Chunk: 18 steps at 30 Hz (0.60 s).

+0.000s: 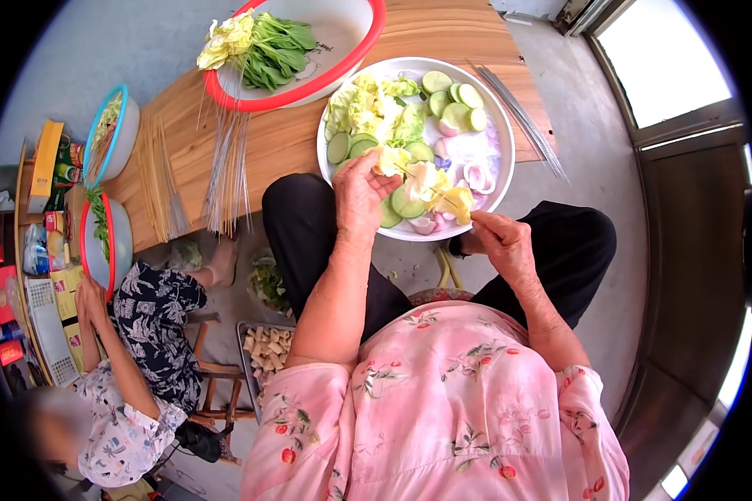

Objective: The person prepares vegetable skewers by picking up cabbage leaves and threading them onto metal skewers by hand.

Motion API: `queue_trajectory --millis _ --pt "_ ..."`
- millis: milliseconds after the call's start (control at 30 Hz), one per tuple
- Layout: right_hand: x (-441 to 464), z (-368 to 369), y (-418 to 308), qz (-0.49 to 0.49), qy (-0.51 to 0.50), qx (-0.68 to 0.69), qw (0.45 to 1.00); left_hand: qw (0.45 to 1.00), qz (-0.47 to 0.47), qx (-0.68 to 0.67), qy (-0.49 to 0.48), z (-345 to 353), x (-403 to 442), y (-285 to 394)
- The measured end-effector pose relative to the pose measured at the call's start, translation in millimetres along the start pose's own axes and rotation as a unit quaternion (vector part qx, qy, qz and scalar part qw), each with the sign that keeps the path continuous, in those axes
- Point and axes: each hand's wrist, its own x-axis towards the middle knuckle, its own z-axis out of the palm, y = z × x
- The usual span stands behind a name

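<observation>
Bench: wooden top [171,117], with the white plate [503,179] at its near edge
Leaf skewer [426,180]: strung with yellow leaves, held between both hands over the near part of the plate, above cucumber slices [407,204] and onion [478,179]
Leaf risk: thin leaves could split or slip off if pushed hard
Prick risk: a skewer end could jab a fingertip, as both hands sit close
Plate risk: it seems to jut past the bench, so a wrist pressing the near rim could tip it
Left fingers [363,172]: nearly closed, pinching a yellow leaf
Right fingers [490,225]: pinched together on the skewer's right end
</observation>
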Motion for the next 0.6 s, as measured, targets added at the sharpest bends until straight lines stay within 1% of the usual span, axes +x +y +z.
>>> queue_trajectory --millis 33,100,133,200,267,300,367,533,600 --pt "0 0 1 0.009 -0.005 0.019 1.0 1.0 0.0 0.0 0.001 0 0 0" --pt "-1 0 6 0.018 -0.01 0.038 0.999 0.999 -0.037 -0.013 -0.005 -2 1 0" --pt "-1 0 8 0.029 -0.018 0.048 0.998 0.999 -0.037 -0.013 -0.005 -4 1 0" --pt "-1 1 12 0.04 -0.026 0.058 0.997 0.996 -0.089 -0.019 -0.023 -7 3 0" --pt "0 2 13 0.091 -0.039 0.083 0.992 0.994 -0.1 -0.026 -0.026 -7 3 1" --pt "0 2 13 0.091 -0.04 0.083 0.992 0.993 -0.112 -0.033 -0.029 -7 3 1" --pt "0 3 11 0.128 -0.046 0.113 0.984 0.992 -0.118 -0.037 -0.028 -8 5 0" --pt "-1 7 11 0.141 -0.049 0.125 0.981 0.99 -0.137 -0.028 -0.021 -10 7 1" --pt "-1 8 13 0.145 -0.052 0.129 0.98 0.991 -0.117 -0.04 -0.044 -7 4 2"
